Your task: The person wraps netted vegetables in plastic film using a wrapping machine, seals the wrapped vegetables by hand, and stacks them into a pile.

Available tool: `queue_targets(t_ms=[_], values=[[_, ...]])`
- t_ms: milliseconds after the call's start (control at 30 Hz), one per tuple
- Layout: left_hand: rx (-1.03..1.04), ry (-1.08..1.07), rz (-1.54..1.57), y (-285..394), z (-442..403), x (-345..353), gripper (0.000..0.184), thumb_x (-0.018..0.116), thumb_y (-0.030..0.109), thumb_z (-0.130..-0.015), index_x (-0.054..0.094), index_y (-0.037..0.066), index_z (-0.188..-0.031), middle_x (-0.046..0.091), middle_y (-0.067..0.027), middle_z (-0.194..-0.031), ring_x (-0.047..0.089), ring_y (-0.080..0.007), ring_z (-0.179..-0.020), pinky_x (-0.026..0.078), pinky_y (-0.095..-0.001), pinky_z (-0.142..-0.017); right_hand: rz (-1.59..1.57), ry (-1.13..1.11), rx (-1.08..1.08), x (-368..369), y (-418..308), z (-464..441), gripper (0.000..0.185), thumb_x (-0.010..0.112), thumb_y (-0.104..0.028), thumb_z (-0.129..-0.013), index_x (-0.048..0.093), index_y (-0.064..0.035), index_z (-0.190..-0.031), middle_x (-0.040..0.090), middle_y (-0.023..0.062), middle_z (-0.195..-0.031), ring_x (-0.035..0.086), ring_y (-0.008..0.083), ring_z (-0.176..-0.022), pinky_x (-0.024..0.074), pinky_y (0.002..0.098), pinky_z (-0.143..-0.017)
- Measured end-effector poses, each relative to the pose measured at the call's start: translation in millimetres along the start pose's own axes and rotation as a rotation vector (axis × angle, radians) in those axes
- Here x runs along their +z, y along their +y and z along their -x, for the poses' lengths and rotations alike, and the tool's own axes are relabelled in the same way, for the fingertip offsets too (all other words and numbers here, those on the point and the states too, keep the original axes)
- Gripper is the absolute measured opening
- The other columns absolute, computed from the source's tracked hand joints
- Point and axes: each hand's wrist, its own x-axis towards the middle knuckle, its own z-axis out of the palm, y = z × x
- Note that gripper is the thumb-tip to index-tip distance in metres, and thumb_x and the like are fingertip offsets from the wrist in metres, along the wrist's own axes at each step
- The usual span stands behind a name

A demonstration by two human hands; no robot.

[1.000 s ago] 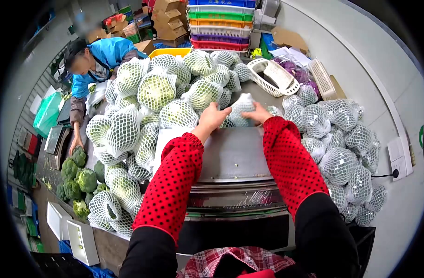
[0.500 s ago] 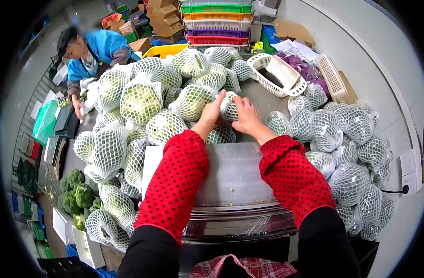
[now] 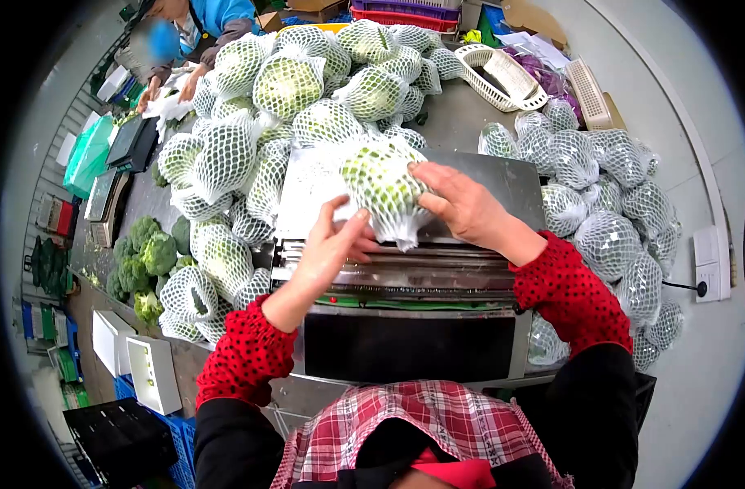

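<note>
Vegetable (image 3: 375, 176) inside white foam net (image 3: 406, 233), between left hand (image 3: 331, 248) and right hand (image 3: 468, 205).

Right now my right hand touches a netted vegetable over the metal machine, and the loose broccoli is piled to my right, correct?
Not quite: the head view shows the loose broccoli piled to your left. Your right hand does touch a netted vegetable over the metal machine.

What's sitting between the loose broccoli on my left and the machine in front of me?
In the head view, a cluster of netted vegetables lies between the loose broccoli and the machine.
</note>
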Motion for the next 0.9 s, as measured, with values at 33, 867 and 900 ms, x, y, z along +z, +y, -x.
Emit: queue_targets(t_ms=[33,867,900], values=[[0.094,0.089,-0.219,3.2,11.1,-8.7,0.053,0.057,0.029,-0.094,0.035,-0.002,-0.131,0.063,-0.0152,-0.091,0.066,-0.0231,-0.073,0.053,-0.0321,-0.061,0.077,-0.079,0.070,-17.1,-12.1,-3.2,0.029,0.059,-0.005,-0.077,0.048,-0.0079,-0.103,0.053,0.0169,-0.126,0.058,0.0369,-0.107,0.0508,0.0417,-0.088],[0.619,0.114,-0.820,58.9,-120.3,-21.5,0.015,0.051,0.010,-0.095,0.056,-0.001,-0.085,0.056,-0.0073,-0.065,0.045,-0.0157,-0.058,0.037,-0.0311,-0.053,-1.221,0.681,1.247,29.5,36.5,21.3,0.025,0.051,-0.015,-0.094,0.060,0.0065,-0.104,0.065,0.0115,-0.102,0.063,0.0182,-0.093,0.0506,0.0315,-0.086],[0.606,0.051,-0.835,54.4,-121.8,-25.8,0.011,0.051,0.007,-0.095,0.056,-0.001,-0.088,0.058,-0.0088,-0.069,0.050,-0.0175,-0.061,0.041,-0.0319,-0.056,-1.215,0.579,1.308,45.0,33.7,26.1,0.025,0.052,-0.015,-0.095,0.061,0.0055,-0.106,0.065,0.0108,-0.103,0.062,0.0165,-0.094,0.0507,0.0301,-0.085]])
